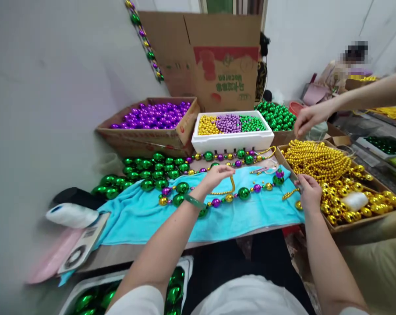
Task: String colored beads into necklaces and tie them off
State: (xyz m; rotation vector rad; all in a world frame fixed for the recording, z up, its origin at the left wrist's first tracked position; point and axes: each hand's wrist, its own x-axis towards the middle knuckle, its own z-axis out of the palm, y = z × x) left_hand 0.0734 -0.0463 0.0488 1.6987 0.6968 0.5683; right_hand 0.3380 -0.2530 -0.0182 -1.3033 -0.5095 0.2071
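Observation:
My left hand (217, 174) hovers over a turquoise towel (142, 216), fingers pinched on a short strand of small gold beads (229, 188) that hangs from it. My right hand (308, 190) is closed at the towel's right edge, pinching another gold bead strand (289, 194) that trails left. Between my hands lies a bead string (244, 193) of large green, purple and gold balls. A green bangle (194, 201) sits on my left wrist.
A box of gold bead strands (336, 175) stands at the right, a white foam box (232, 140) of small beads behind, a purple bead box (152, 116) back left. Loose green balls (145, 170) lie nearby. Another person's hand (311, 117) reaches in from the right.

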